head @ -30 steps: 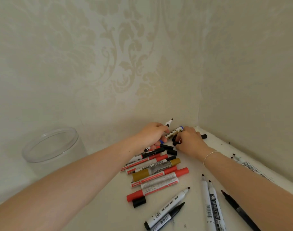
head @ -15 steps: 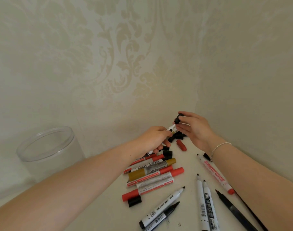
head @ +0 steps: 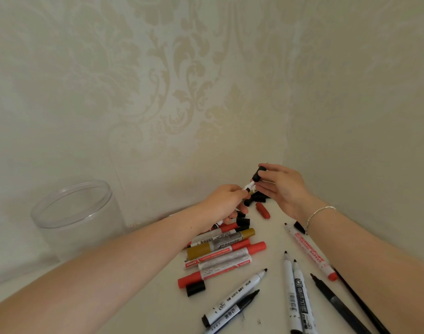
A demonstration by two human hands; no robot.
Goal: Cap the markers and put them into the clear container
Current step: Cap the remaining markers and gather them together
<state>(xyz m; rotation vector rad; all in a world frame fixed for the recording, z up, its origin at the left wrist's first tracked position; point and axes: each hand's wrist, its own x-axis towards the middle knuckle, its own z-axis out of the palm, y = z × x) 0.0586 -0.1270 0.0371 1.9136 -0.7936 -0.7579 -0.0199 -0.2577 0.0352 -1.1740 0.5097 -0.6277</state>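
My left hand (head: 224,198) grips a white marker (head: 247,187) whose tip end points up to the right. My right hand (head: 282,186) pinches a black cap (head: 257,174) and holds it right at that tip. The clear container (head: 76,220) stands at the left against the wall, apart from both hands. Several red, gold and white markers (head: 228,254) lie in a heap under my left forearm. More uncapped white and black markers (head: 295,295) lie nearer to me. Loose black caps (head: 256,197) and a red cap (head: 263,210) lie in the corner below my hands.
Patterned walls meet in a corner just behind my hands. A red whiteboard marker (head: 310,253) lies beside my right forearm. A single black cap (head: 195,288) sits by the end of a red marker. The white tabletop (head: 146,307) runs toward me.
My right hand left the cap pile in the corner and rose with a black cap. It now holds the cap at the tip of the marker in my left hand.
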